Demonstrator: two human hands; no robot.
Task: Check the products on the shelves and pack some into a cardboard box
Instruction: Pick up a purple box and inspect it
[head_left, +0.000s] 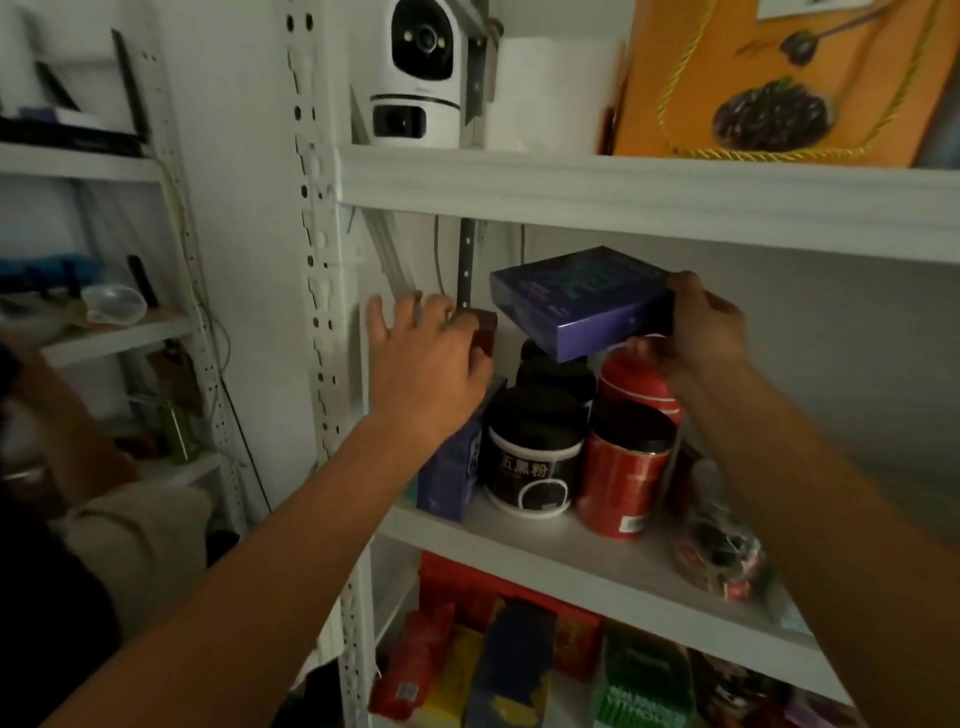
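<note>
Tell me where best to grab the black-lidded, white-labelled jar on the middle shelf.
Probably by its black lid, from the front and above: the jar stands upright at the shelf front, with an upright purple box and red canister crowding its sides.

Shelf (597, 569) under jar (530, 467), can (621, 483), upright box (451, 480)

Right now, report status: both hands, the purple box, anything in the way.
Right hand grips purple box by its end. Left hand open, fingers spread. Black-lidded jars and red cans directly beneath box.

Both bare arms reach forward and up, left grip (426, 353) spread-fingered, right grip (698, 327) pinching a purple box (582, 306).
</note>
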